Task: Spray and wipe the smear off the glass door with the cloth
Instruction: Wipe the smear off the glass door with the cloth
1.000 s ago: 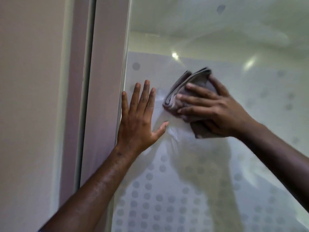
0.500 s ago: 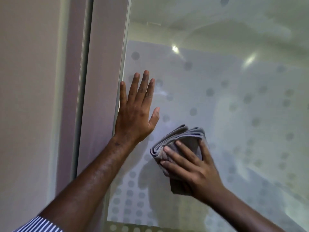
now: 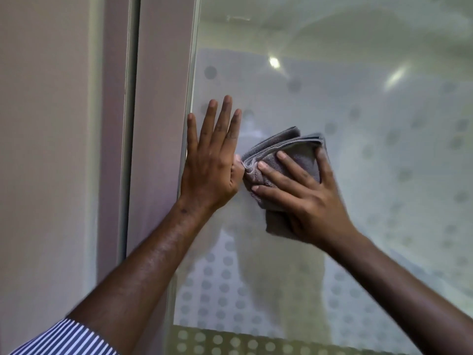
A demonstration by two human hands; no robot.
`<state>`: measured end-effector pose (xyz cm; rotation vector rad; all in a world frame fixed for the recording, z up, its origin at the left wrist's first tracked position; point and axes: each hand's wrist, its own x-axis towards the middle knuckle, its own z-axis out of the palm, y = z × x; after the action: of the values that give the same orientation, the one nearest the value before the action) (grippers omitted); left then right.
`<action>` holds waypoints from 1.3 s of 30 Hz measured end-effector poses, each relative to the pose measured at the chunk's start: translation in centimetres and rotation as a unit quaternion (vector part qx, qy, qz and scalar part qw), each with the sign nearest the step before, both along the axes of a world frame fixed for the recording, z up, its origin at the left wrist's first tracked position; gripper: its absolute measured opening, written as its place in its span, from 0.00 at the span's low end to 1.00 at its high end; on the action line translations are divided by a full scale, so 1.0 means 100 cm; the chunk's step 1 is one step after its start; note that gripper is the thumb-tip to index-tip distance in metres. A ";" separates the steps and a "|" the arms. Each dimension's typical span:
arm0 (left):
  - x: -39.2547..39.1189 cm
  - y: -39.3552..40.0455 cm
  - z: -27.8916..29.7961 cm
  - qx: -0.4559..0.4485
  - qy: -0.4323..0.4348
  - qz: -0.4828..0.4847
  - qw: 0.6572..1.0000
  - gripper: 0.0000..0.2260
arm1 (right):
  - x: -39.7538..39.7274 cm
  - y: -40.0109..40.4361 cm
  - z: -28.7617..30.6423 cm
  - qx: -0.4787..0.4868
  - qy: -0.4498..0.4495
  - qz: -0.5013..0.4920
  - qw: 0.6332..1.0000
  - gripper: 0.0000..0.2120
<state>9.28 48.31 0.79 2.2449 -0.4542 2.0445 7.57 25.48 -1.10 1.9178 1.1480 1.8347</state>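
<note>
The left hand [image 3: 212, 160] lies flat with straight, nearly closed fingers against the frosted glass door with grey dot pattern [image 3: 384, 175], right along the door's left edge where it meets the pale mauve upright door frame [image 3: 161, 124]; its little finger runs over that frame edge. The right hand [image 3: 304, 198] presses a folded grey terry cloth [image 3: 284, 149] against the glass just beside the left hand, fingers spread and fairly straight across the cloth's face, thumb hooked over its upper right corner. The cloth's folded left corner touches the left hand near the thumb. A lower flap of the cloth hangs out beneath the right palm. A blue-and-white striped shirt sleeve [image 3: 69, 339] shows at the left forearm. No smear can be made out on the glass.
</note>
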 end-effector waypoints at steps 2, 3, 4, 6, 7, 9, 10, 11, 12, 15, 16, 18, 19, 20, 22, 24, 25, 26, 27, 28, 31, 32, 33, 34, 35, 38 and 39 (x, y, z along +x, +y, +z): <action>-0.002 0.000 -0.001 0.001 0.004 -0.012 1.000 0.34 | 0.001 -0.015 0.018 -0.017 -0.026 -0.021 0.999 0.14; -0.003 0.000 -0.001 0.001 0.005 -0.016 1.000 0.33 | 0.002 -0.022 0.029 0.016 -0.036 -0.032 0.999 0.14; -0.003 0.001 -0.001 0.002 0.005 -0.017 1.000 0.32 | 0.003 -0.026 0.043 0.072 -0.038 -0.039 0.996 0.15; -0.002 0.001 -0.001 0.001 0.006 -0.014 1.000 0.34 | 0.001 -0.020 0.068 0.192 -0.013 -0.035 0.981 0.19; -0.002 0.001 -0.001 -0.001 0.008 -0.016 1.000 0.38 | 0.001 -0.010 0.073 0.225 0.001 -0.031 0.974 0.20; -0.003 0.001 -0.001 -0.007 0.006 -0.030 0.999 0.44 | 0.002 0.013 0.065 0.189 0.009 -0.026 0.982 0.21; -0.003 0.001 -0.001 -0.007 0.003 -0.037 0.999 0.46 | 0.003 0.022 0.055 0.130 0.011 -0.027 0.991 0.21; -0.004 0.001 -0.001 -0.004 0.001 -0.042 0.999 0.48 | 0.003 0.027 0.044 0.066 0.014 -0.032 0.997 0.20; -0.004 0.001 0.000 0.001 0.003 -0.045 0.999 0.49 | 0.002 0.027 0.036 0.015 0.018 -0.037 0.999 0.20; -0.006 0.001 0.001 0.010 0.011 -0.035 0.999 0.51 | 0.000 0.009 0.043 -0.024 -0.007 -0.049 0.998 0.18; -0.006 0.000 0.000 0.011 0.014 -0.024 1.000 0.50 | 0.001 0.002 0.051 0.000 -0.027 -0.053 0.998 0.18; -0.005 0.000 -0.001 0.024 0.022 0.008 0.999 0.49 | 0.004 -0.016 0.071 0.107 -0.044 -0.063 0.991 0.20; -0.004 0.000 -0.001 0.032 0.025 0.024 0.999 0.48 | 0.004 -0.025 0.084 0.180 -0.033 -0.067 0.981 0.21; -0.003 0.000 0.000 0.038 0.027 0.036 0.998 0.47 | 0.002 -0.030 0.096 0.253 -0.011 -0.066 0.965 0.23; -0.002 0.001 0.001 0.040 0.028 0.032 0.998 0.47 | 0.001 -0.022 0.109 0.334 0.022 -0.059 0.940 0.28; -0.002 0.002 0.000 0.040 0.023 0.010 0.999 0.48 | 0.002 0.003 0.103 0.279 0.010 -0.060 0.958 0.28; -0.001 0.002 0.000 0.041 0.022 0.003 0.999 0.48 | 0.004 0.015 0.095 0.217 -0.001 -0.057 0.975 0.26; -0.001 0.003 0.000 0.040 0.022 0.001 0.999 0.48 | 0.006 0.023 0.087 0.154 -0.004 -0.055 0.987 0.24; -0.002 0.003 0.001 0.040 0.024 0.005 0.999 0.48 | 0.007 0.023 0.083 0.105 -0.003 -0.058 0.993 0.22; -0.002 0.002 0.001 0.040 0.028 0.014 0.999 0.48 | 0.006 0.017 0.086 0.078 -0.004 -0.064 0.995 0.22; -0.002 0.000 0.001 0.044 0.031 0.052 0.997 0.46 | 0.006 -0.022 0.103 0.161 -0.024 -0.087 0.983 0.26; -0.002 0.000 0.000 0.044 0.031 0.060 0.997 0.45 | 0.004 -0.033 0.109 0.224 -0.013 -0.088 0.970 0.27; -0.001 -0.001 0.000 0.043 0.031 0.067 0.996 0.45 | 0.002 -0.037 0.113 0.287 0.004 -0.082 0.955 0.27; -0.001 -0.001 0.000 0.042 0.030 0.072 0.996 0.46 | 0.001 -0.032 0.116 0.333 0.019 -0.075 0.940 0.27; 0.000 -0.001 0.000 0.042 0.029 0.077 0.996 0.46 | -0.001 -0.020 0.116 0.351 0.025 -0.073 0.933 0.27; 0.001 -0.001 0.000 0.043 0.027 0.082 0.995 0.44 | 0.000 0.023 0.095 0.227 0.006 -0.083 0.970 0.26; 0.001 0.000 0.000 0.042 0.028 0.080 0.995 0.43 | 0.002 0.029 0.085 0.167 0.004 -0.087 0.982 0.27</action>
<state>9.38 48.31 0.83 2.4559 -0.3738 2.0654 7.81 28.37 7.42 2.1241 0.6787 2.0219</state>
